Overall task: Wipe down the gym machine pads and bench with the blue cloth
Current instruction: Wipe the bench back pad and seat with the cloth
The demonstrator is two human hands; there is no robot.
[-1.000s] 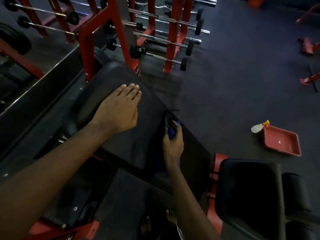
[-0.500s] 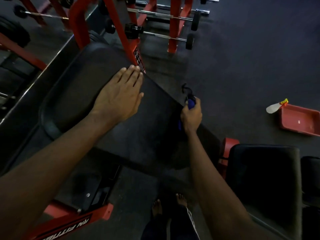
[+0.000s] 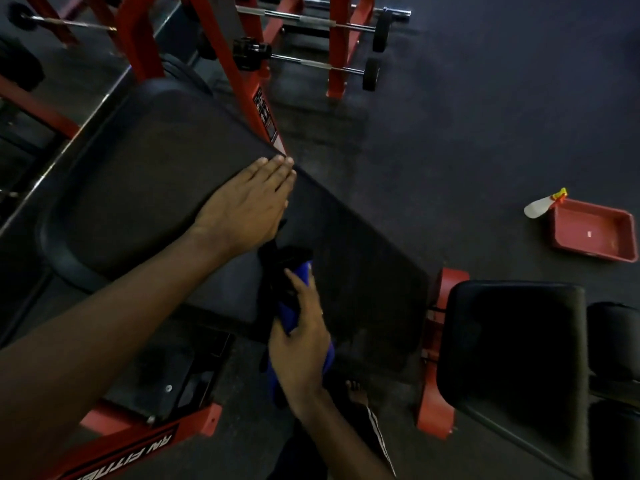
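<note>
A large black pad [image 3: 145,188] of a red-framed gym machine slopes across the middle of the view. My left hand [image 3: 246,206] lies flat on it, fingers together and reaching its far right edge. My right hand [image 3: 303,344] grips the bunched blue cloth [image 3: 292,306] against the pad's lower middle part, just below my left hand. Part of the cloth hangs down under my palm. A second black padded seat [image 3: 516,351] stands at the lower right.
Red rack uprights [image 3: 336,46] hold barbells [image 3: 311,64] at the top. A red tray [image 3: 594,233] with a white spray bottle [image 3: 538,206] beside it sits on the dark floor at right. The red machine base [image 3: 131,448] and my bare foot [image 3: 356,393] are below.
My right hand has slid the blue cloth from the pad's right edge inward and down toward the middle. My left hand stays flat on the pad.
</note>
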